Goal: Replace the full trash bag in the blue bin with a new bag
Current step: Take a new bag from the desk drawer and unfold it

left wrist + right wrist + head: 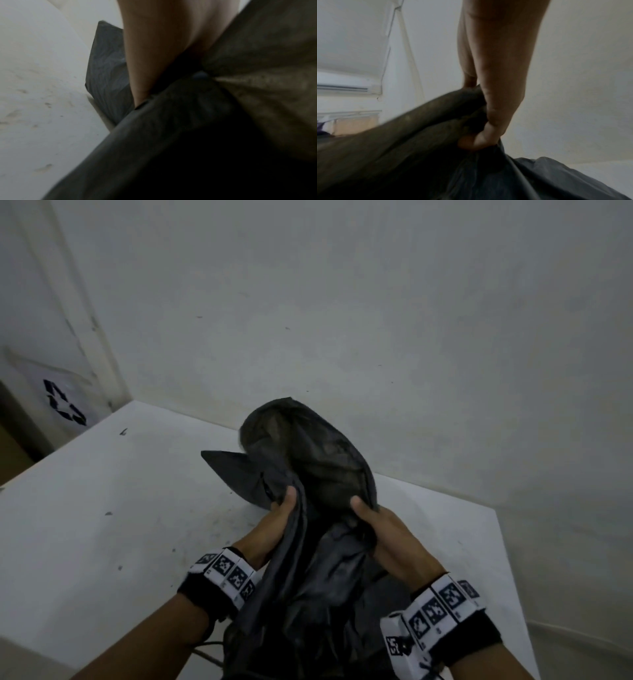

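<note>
A black trash bag [308, 474] billows up over the white table [102, 508], and its lower part hangs down between my arms. My left hand [284, 511] grips the bag's film on the left, thumb on top. My right hand [366, 515] grips it on the right. In the left wrist view the bag [188, 135] fills the lower right below my left hand [154, 60]. The right wrist view shows my right hand [488, 128] with its fingers curled round a bunched fold of the bag [419, 148]. A flat corner of black film [233, 470] lies on the table behind my left hand. The blue bin is not in view.
The white wall [376, 320] stands close behind the table. A white sheet with a recycling symbol [65, 405] hangs on a box at the far left. The table's right edge [507, 559] drops off beside my right wrist.
</note>
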Tool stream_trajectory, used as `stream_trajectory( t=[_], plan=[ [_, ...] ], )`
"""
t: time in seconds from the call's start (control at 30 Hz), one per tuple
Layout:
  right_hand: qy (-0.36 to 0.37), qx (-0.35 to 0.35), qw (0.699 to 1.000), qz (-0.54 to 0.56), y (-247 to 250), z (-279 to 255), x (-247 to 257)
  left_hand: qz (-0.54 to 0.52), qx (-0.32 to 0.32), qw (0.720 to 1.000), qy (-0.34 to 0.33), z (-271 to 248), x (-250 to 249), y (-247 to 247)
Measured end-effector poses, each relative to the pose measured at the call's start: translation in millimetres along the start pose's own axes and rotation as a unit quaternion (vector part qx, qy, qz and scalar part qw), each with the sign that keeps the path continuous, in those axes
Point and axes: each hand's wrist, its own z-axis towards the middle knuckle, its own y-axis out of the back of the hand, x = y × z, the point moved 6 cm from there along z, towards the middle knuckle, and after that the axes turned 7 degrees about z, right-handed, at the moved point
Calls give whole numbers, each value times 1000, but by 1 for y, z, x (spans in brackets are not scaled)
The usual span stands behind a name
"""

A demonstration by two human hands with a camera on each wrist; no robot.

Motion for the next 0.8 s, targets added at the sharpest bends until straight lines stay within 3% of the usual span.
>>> stream_trajectory(
  t=[0.1, 0.2, 0.4, 0.57, 0.63, 0.73, 0.8],
  plan=[
    [-39, 87, 992, -82, -29, -9, -18, 2, 50, 998, -24, -9, -12, -24],
    [-17, 58, 987, -148, -34, -6, -25, 37, 55, 996, -58, -13, -19, -39],
    [-33, -15, 998, -42, -2, -5, -19, 105, -12, 993, -45, -1, -8, -14],
    [-9, -100, 986, 136, 37, -3, -2, 111, -131, 984, -37, 9, 9, 44],
    [10, -132, 978, 164, 58, -1, 7, 167, -187, 968, -14, 10, 19, 77],
    [47, -161, 973, 159, 82, -1, 12, 306, -309, 897, 78, -4, 28, 115],
    [55, -172, 973, 142, 90, -1, 8, 362, -366, 857, 19, -16, 12, 111]
  ],
)
